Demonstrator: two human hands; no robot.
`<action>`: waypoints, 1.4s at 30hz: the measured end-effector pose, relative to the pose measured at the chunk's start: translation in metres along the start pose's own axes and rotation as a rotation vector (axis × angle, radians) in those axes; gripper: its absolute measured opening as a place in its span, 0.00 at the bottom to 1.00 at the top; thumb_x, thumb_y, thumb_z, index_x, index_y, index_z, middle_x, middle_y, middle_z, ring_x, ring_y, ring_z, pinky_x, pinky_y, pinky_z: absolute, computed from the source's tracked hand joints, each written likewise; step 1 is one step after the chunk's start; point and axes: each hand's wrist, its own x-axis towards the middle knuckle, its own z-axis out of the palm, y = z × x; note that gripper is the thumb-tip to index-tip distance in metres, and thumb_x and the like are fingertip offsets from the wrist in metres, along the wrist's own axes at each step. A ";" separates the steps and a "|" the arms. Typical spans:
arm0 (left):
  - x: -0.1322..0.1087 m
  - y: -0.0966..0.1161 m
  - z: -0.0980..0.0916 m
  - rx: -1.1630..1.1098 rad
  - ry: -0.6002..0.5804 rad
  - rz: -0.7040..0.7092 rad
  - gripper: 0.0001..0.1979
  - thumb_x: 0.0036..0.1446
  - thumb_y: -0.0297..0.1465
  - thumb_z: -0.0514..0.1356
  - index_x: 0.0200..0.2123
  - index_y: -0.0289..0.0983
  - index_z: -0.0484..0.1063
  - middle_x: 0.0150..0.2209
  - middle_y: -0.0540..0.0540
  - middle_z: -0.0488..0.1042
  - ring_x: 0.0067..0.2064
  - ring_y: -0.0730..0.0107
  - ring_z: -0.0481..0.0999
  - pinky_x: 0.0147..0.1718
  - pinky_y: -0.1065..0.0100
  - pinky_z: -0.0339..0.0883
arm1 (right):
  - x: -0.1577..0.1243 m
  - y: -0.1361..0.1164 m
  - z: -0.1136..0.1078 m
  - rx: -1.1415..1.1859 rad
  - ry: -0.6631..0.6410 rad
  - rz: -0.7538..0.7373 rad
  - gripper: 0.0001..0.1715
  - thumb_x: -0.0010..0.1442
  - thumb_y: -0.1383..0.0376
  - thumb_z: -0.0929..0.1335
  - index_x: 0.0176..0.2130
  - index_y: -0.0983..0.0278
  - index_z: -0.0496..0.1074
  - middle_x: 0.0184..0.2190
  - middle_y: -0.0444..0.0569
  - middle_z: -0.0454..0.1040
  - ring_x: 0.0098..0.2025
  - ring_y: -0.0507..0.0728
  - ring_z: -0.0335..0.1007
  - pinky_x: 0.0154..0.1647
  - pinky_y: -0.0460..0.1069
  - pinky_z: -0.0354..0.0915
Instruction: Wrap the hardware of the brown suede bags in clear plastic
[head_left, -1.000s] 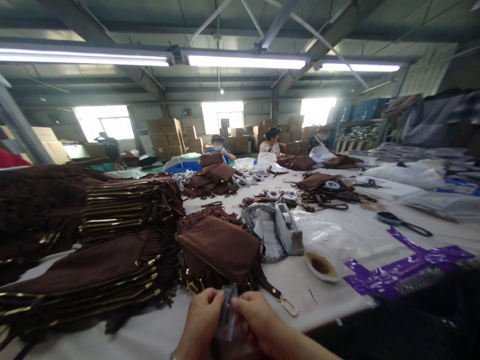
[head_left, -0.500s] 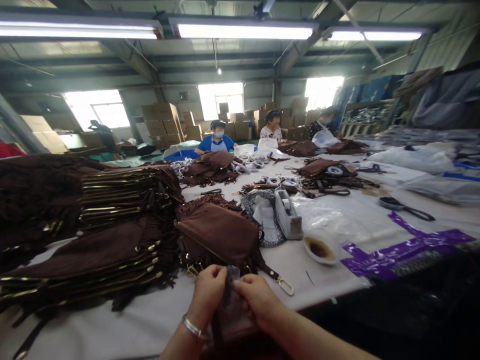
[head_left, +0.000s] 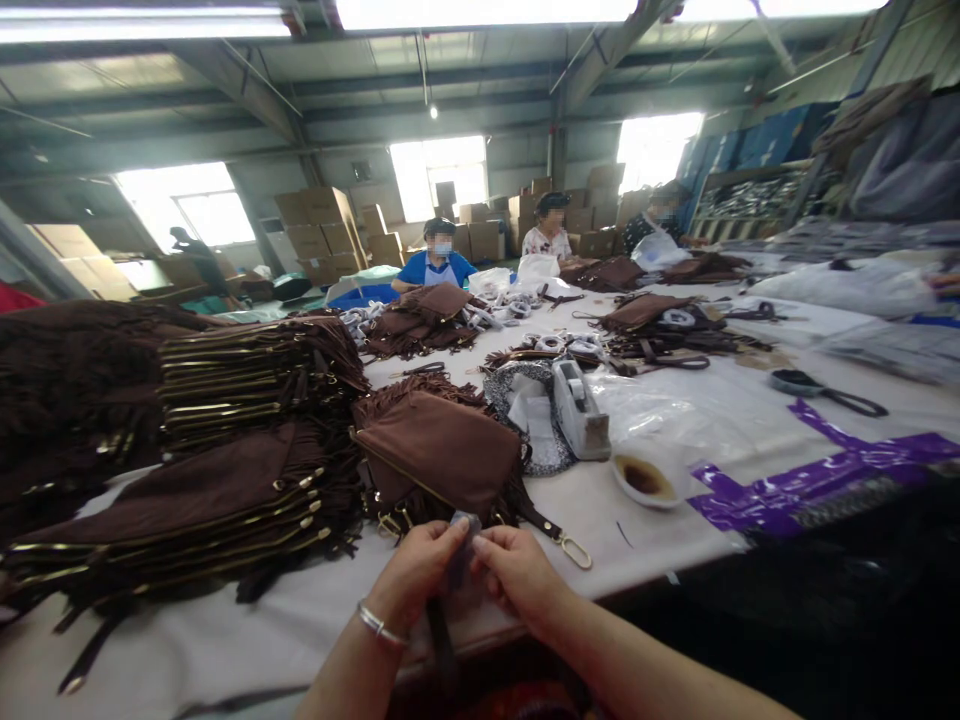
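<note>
The clear wrap (head_left: 463, 575) looked like thin plastic, the brown pouch (head_left: 446, 445) matt cloth, the clasp (head_left: 564, 541) shiny metal, the purple tape (head_left: 814, 488) glossy.

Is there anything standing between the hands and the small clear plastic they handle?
Nothing visible does. The left hand holds the clear plastic directly, the right hand pinches at its side; the brown bag lies beyond both.

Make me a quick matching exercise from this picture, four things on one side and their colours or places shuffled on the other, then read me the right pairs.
Things:
1. Clear plastic
2. Tape dispenser
3. Small dish
4. Shiny tape strips

Descriptions:
A. Purple
B. White, with something brown inside
C. Between the left hand and right hand
D. Grey, left of the dish

Pairs: 1-C, 2-D, 3-B, 4-A
</note>
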 end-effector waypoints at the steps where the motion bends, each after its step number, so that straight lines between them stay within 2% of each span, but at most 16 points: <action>1: 0.001 0.000 0.001 -0.016 -0.011 -0.013 0.26 0.44 0.52 0.66 0.29 0.33 0.72 0.20 0.50 0.71 0.20 0.75 0.65 0.19 0.72 0.54 | -0.004 0.001 -0.003 -0.022 -0.009 -0.019 0.17 0.50 0.54 0.68 0.31 0.66 0.70 0.15 0.37 0.65 0.13 0.45 0.50 0.14 0.43 0.46; 4: 0.003 0.000 0.003 -0.139 -0.036 -0.066 0.23 0.43 0.47 0.69 0.31 0.33 0.71 0.22 0.49 0.72 0.22 0.72 0.70 0.20 0.71 0.59 | -0.014 0.005 -0.013 -0.065 0.058 -0.060 0.18 0.48 0.59 0.67 0.37 0.67 0.71 0.20 0.40 0.70 0.14 0.45 0.50 0.15 0.43 0.47; 7: 0.003 0.002 0.004 -0.256 -0.046 -0.110 0.21 0.43 0.44 0.69 0.33 0.35 0.68 0.24 0.51 0.72 0.24 0.73 0.71 0.21 0.72 0.62 | -0.019 0.011 -0.023 -0.127 0.085 -0.094 0.17 0.49 0.60 0.66 0.38 0.67 0.71 0.21 0.41 0.72 0.15 0.46 0.52 0.16 0.43 0.49; 9: 0.002 0.003 0.002 -0.288 -0.049 -0.119 0.20 0.44 0.43 0.69 0.32 0.37 0.66 0.23 0.55 0.67 0.20 0.80 0.65 0.17 0.77 0.55 | -0.021 0.014 -0.027 -0.189 0.066 -0.127 0.14 0.51 0.61 0.65 0.37 0.67 0.72 0.22 0.43 0.73 0.16 0.47 0.54 0.17 0.44 0.51; 12: 0.000 0.004 -0.002 -0.323 -0.078 -0.114 0.21 0.44 0.42 0.69 0.30 0.37 0.63 0.22 0.59 0.60 0.16 0.88 0.51 0.15 0.80 0.39 | -0.023 0.011 -0.030 -0.313 0.066 -0.202 0.11 0.55 0.64 0.64 0.36 0.66 0.73 0.23 0.44 0.74 0.20 0.49 0.61 0.22 0.45 0.58; 15: -0.005 0.005 -0.004 -0.317 -0.119 -0.097 0.22 0.43 0.42 0.70 0.30 0.38 0.62 0.22 0.60 0.58 0.17 0.88 0.48 0.15 0.79 0.34 | -0.024 0.000 -0.031 -0.522 0.094 -0.421 0.10 0.58 0.67 0.64 0.37 0.65 0.75 0.29 0.48 0.77 0.31 0.54 0.70 0.36 0.48 0.65; 18: -0.009 0.004 -0.005 -0.301 -0.134 -0.063 0.21 0.45 0.42 0.69 0.31 0.37 0.63 0.22 0.60 0.56 0.18 0.87 0.47 0.15 0.77 0.33 | -0.022 -0.016 -0.030 -0.805 0.064 -0.726 0.13 0.60 0.69 0.64 0.44 0.63 0.75 0.38 0.51 0.76 0.40 0.57 0.71 0.45 0.50 0.65; 21: -0.011 0.002 -0.003 -0.294 -0.128 -0.037 0.19 0.46 0.42 0.67 0.33 0.37 0.64 0.22 0.60 0.55 0.18 0.86 0.46 0.16 0.77 0.34 | -0.014 -0.028 -0.024 -1.100 -0.010 -0.935 0.14 0.61 0.70 0.65 0.46 0.62 0.73 0.41 0.52 0.73 0.43 0.58 0.68 0.46 0.51 0.63; 24: -0.013 -0.002 -0.001 -0.253 -0.121 0.004 0.16 0.50 0.42 0.65 0.31 0.38 0.63 0.21 0.60 0.55 0.18 0.85 0.46 0.16 0.76 0.35 | -0.003 -0.033 -0.018 -1.303 -0.024 -1.039 0.09 0.64 0.69 0.64 0.38 0.62 0.74 0.37 0.50 0.73 0.40 0.57 0.66 0.43 0.51 0.61; 28: -0.016 -0.007 0.000 -0.141 -0.077 0.090 0.14 0.56 0.43 0.58 0.28 0.39 0.61 0.19 0.60 0.54 0.18 0.82 0.45 0.16 0.74 0.37 | 0.008 -0.038 -0.014 -1.387 -0.067 -1.046 0.08 0.63 0.69 0.64 0.34 0.63 0.73 0.34 0.49 0.73 0.38 0.56 0.65 0.43 0.50 0.60; 30: -0.018 -0.008 0.001 -0.010 -0.028 0.223 0.14 0.58 0.43 0.57 0.29 0.38 0.65 0.20 0.57 0.59 0.19 0.79 0.53 0.18 0.73 0.47 | 0.011 -0.044 -0.013 -1.390 -0.096 -0.986 0.09 0.62 0.70 0.65 0.33 0.63 0.74 0.33 0.49 0.73 0.38 0.56 0.66 0.42 0.49 0.61; 32: -0.021 -0.008 0.002 0.173 0.031 0.401 0.14 0.59 0.42 0.56 0.31 0.36 0.70 0.24 0.52 0.69 0.26 0.73 0.65 0.26 0.71 0.59 | 0.013 -0.052 -0.011 -1.396 -0.120 -0.888 0.10 0.62 0.70 0.65 0.33 0.63 0.75 0.32 0.48 0.74 0.38 0.55 0.68 0.41 0.48 0.62; 33: -0.023 -0.007 0.003 0.262 0.059 0.475 0.15 0.60 0.41 0.55 0.31 0.36 0.71 0.28 0.49 0.73 0.31 0.70 0.69 0.32 0.69 0.61 | 0.014 -0.056 -0.010 -1.401 -0.131 -0.837 0.09 0.61 0.69 0.65 0.33 0.62 0.76 0.33 0.48 0.74 0.38 0.55 0.69 0.40 0.47 0.62; 35: -0.025 -0.006 0.003 0.399 0.095 0.552 0.15 0.63 0.40 0.52 0.33 0.37 0.72 0.32 0.46 0.76 0.35 0.66 0.72 0.37 0.67 0.62 | 0.016 -0.065 -0.008 -1.416 -0.157 -0.751 0.08 0.60 0.68 0.66 0.34 0.62 0.76 0.33 0.47 0.76 0.37 0.54 0.71 0.40 0.47 0.62; 37: -0.026 -0.006 0.003 0.480 0.117 0.571 0.16 0.65 0.38 0.49 0.33 0.38 0.71 0.32 0.46 0.76 0.34 0.66 0.72 0.36 0.67 0.61 | 0.017 -0.072 -0.006 -1.442 -0.198 -0.708 0.07 0.60 0.67 0.67 0.35 0.63 0.76 0.35 0.48 0.77 0.38 0.55 0.72 0.39 0.47 0.62; 42: -0.024 -0.010 0.003 0.600 0.178 0.593 0.14 0.66 0.34 0.46 0.33 0.39 0.69 0.33 0.44 0.75 0.35 0.64 0.72 0.36 0.65 0.60 | 0.016 -0.085 0.002 -1.515 -0.276 -0.700 0.09 0.58 0.67 0.67 0.41 0.63 0.75 0.38 0.49 0.77 0.41 0.57 0.73 0.40 0.47 0.63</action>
